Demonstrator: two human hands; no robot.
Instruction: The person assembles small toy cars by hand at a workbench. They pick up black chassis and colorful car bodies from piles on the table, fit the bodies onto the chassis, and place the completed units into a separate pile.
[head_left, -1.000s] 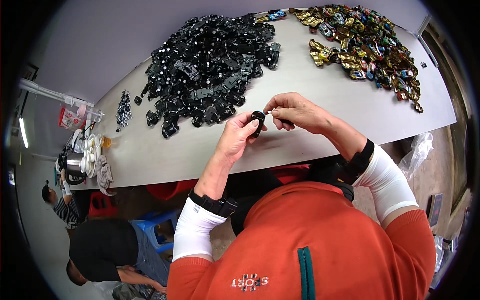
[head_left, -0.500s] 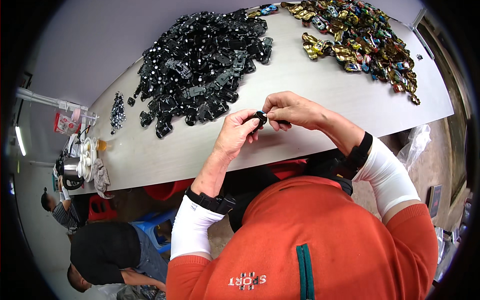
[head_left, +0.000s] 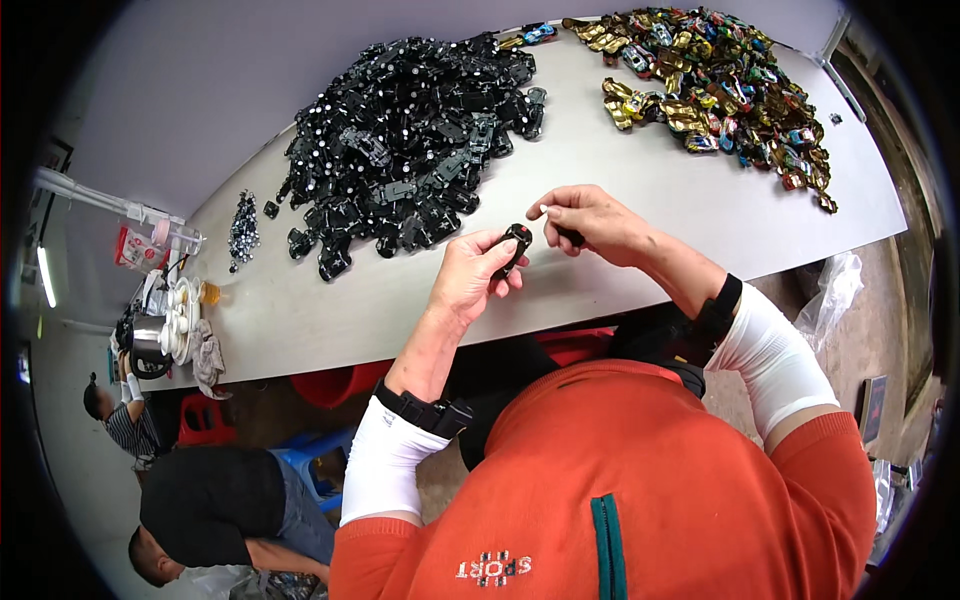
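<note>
Head view: left hand (head_left: 477, 268) grips a black piece (head_left: 518, 238), seemingly steadying it; toward its two o'clock, right hand (head_left: 592, 226) pinches a white bit (head_left: 544, 209).

The table (head_left: 575, 140) is bright; fisheye edges (bent, black-rimmed) seem soft.

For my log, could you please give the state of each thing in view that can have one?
Left grip, closed on a black toy-car piece
Right grip, pinching a tiny white piece; dark object in curled fingers
Black toy-car parts, heaped
Gold and coloured toy-car parts, heaped
Small silvery pieces, heaped loosely
Cloth, rumpled
Clear plastic bag, crumpled
Light tube, lit
</note>
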